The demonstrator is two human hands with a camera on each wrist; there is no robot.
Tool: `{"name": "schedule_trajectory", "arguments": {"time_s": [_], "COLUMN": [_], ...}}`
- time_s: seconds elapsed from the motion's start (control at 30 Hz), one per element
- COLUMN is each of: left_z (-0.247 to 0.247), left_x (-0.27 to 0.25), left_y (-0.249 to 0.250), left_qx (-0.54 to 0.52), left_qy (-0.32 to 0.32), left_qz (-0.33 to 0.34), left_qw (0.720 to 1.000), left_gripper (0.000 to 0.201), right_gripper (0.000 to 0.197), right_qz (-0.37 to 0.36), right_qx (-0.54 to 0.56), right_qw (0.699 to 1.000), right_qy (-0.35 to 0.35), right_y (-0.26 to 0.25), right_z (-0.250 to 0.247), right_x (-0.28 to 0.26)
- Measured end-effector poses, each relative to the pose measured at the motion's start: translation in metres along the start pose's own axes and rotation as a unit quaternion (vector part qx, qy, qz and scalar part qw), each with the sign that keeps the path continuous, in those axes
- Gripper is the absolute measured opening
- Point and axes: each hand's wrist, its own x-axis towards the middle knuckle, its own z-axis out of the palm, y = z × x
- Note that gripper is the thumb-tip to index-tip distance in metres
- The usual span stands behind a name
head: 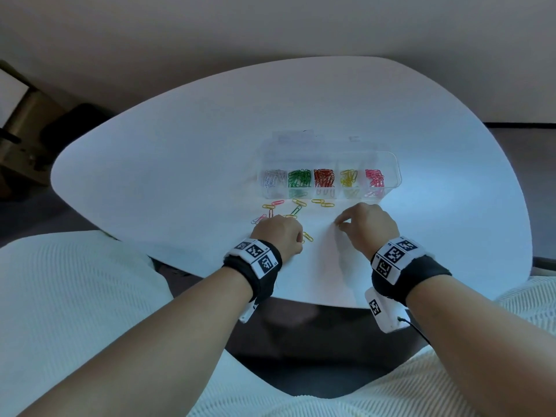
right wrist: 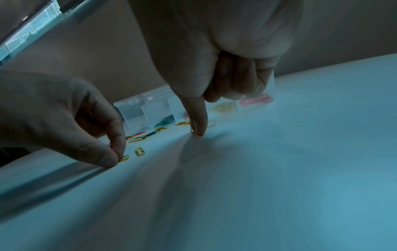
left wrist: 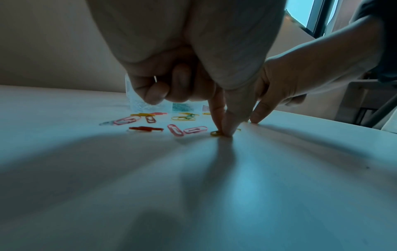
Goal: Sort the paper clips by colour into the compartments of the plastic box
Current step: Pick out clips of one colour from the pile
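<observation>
A clear plastic box [head: 394, 176] stands mid-table with white, green, red, yellow and pink clips in separate compartments. Loose paper clips [head: 296, 209] lie scattered just in front of it. My left hand [left wrist: 224, 133] pinches a yellow clip [left wrist: 215, 133] flat on the table between thumb and forefinger, the other fingers curled; it also shows in the right wrist view [right wrist: 117, 159]. To its right, my right hand [right wrist: 196, 132] pinches a small pale clip [right wrist: 191, 130] against the tabletop. In the head view the right hand [head: 338, 225] sits below the box's yellow compartment.
The white table [head: 180, 161] has a rounded near edge close to both wrists. Pink and red clips [left wrist: 184, 130] lie left of the left hand. A white ribbed cushion [head: 75, 281] sits below the table's edge. Dark furniture [head: 27, 124] stands far left.
</observation>
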Motion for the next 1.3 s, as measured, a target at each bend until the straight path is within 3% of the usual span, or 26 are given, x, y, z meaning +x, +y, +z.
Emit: {"name": "schedule_trajectory", "arguments": {"time_s": [0.13, 0.3, 0.43, 0.57, 0.63, 0.73, 0.8, 0.87, 0.97, 1.07, 1.1, 1.13, 1.23, 1.3], "left_z": [0.005, 0.004, 0.004, 0.003, -0.002, -0.015, -0.024, -0.032, -0.039, -0.04, -0.039, -0.038, -0.029, -0.023], "left_x": [0.002, 0.008, 0.01, 0.008, 0.005, 0.006, 0.012, 0.014, 0.01, 0.005, 0.005, 0.009, 0.019, 0.02], "left_y": [0.002, -0.001, -0.001, 0.002, 0.001, -0.005, -0.013, -0.022, -0.03, -0.03, -0.028, -0.025, -0.016, -0.009], "left_qx": [0.004, 0.024, 0.039, 0.05, 0.03, -0.088, -0.206, -0.323, -0.521, -0.609, -0.614, -0.589, -0.335, -0.196], "left_qy": [0.02, 0.015, -0.002, -0.014, -0.012, -0.006, -0.009, -0.044, -0.043, -0.002, 0.006, 0.016, 0.06, 0.076], "left_qz": [0.013, -0.002, -0.014, -0.015, -0.041, -0.099, -0.135, -0.184, -0.25, -0.206, -0.192, -0.176, -0.1, -0.074], "left_qw": [1.0, 1.0, 0.999, 0.999, 0.999, 0.991, 0.969, 0.927, 0.815, 0.766, 0.765, 0.789, 0.935, 0.975], "left_gripper": [0.018, 0.018, 0.016, 0.02, 0.026, 0.026, 0.028, 0.028, 0.028, 0.019, 0.018, 0.021, 0.027, 0.012], "right_gripper": [0.012, 0.027, 0.04, 0.047, 0.045, 0.043, 0.046, 0.042, 0.021, 0.019, 0.017, 0.015, 0.017, 0.023], "right_qz": [0.022, 0.073, 0.06, 0.129, 0.116, 0.077, 0.037, -0.005, -0.043, -0.076, -0.083, -0.081, -0.035, -0.005], "right_qx": [0.003, 0.114, 0.206, 0.46, 0.488, 0.428, 0.311, 0.191, 0.089, 0.021, 0.009, -0.001, -0.01, -0.025], "right_qw": [1.0, 0.989, 0.976, 0.873, 0.852, 0.885, 0.94, 0.977, 0.993, 0.996, 0.996, 0.997, 0.998, 0.996], "right_qy": [-0.008, -0.059, -0.037, -0.1, -0.15, -0.166, -0.137, -0.099, -0.058, -0.03, -0.021, -0.018, -0.052, -0.088], "right_y": [0.001, -0.001, -0.01, -0.025, -0.028, -0.032, -0.036, -0.039, -0.044, -0.043, -0.043, -0.043, -0.042, -0.039], "right_z": [0.001, 0.002, -0.017, -0.03, -0.026, -0.014, -0.004, 0.005, 0.016, 0.021, 0.022, 0.021, 0.019, 0.018], "right_x": [-0.001, 0.0, 0.001, -0.009, -0.013, -0.016, -0.016, -0.017, -0.02, -0.021, -0.021, -0.019, -0.014, -0.012]}}
